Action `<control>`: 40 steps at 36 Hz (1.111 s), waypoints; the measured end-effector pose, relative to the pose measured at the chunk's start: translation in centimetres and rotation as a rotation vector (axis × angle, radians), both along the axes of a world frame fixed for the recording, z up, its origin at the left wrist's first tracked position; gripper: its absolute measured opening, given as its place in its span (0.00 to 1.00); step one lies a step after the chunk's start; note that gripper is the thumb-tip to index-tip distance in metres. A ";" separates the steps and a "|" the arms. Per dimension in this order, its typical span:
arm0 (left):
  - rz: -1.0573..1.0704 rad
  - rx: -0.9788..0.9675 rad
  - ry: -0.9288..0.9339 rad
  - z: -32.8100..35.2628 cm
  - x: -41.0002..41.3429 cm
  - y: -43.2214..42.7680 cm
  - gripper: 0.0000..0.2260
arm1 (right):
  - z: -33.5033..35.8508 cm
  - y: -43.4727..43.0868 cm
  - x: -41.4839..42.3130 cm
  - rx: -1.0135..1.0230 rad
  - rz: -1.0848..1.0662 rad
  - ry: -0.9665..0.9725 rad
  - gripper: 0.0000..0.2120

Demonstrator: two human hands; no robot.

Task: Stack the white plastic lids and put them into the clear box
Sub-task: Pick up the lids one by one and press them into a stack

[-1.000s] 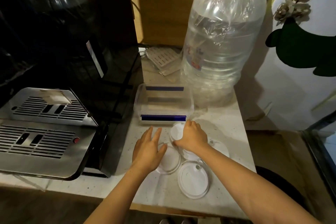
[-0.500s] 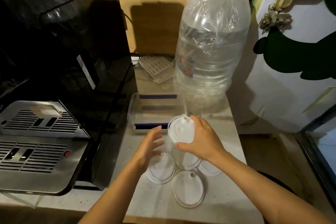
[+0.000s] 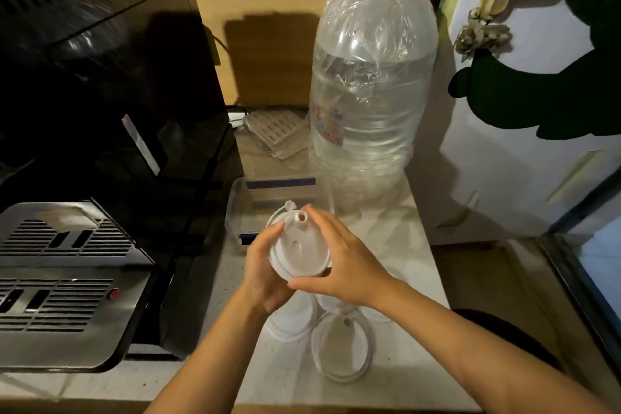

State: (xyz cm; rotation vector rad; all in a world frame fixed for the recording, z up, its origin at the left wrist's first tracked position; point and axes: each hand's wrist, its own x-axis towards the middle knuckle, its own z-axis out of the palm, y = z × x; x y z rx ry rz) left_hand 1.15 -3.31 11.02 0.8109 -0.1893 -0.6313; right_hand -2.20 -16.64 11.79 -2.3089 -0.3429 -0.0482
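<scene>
A round white plastic lid point(image 3: 297, 247) with a small spout and flip cap is held above the counter between both hands. My left hand point(image 3: 263, 265) cups its left edge and my right hand point(image 3: 342, 262) grips its right edge. Below them several more white lids lie flat on the counter: one at the left point(image 3: 292, 323), one nearer me point(image 3: 341, 348), and others partly hidden under my right wrist. The clear box point(image 3: 237, 208), with blue strips on its ends, stands open just behind the held lid.
A big clear water bottle point(image 3: 369, 94) wrapped in plastic stands behind the box on the right. A black coffee machine with a steel drip tray point(image 3: 64, 279) fills the left. The pale counter point(image 3: 289, 376) ends close to me and at the right.
My right hand lifted one lid off the counter and raised it. My left hand left the counter and came up to take the lid's other edge.
</scene>
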 end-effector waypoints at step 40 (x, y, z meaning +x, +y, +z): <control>0.058 0.157 0.240 -4.1 0.2 3.7 0.36 | -7.5 -2.4 0.9 -0.496 -0.281 0.261 0.39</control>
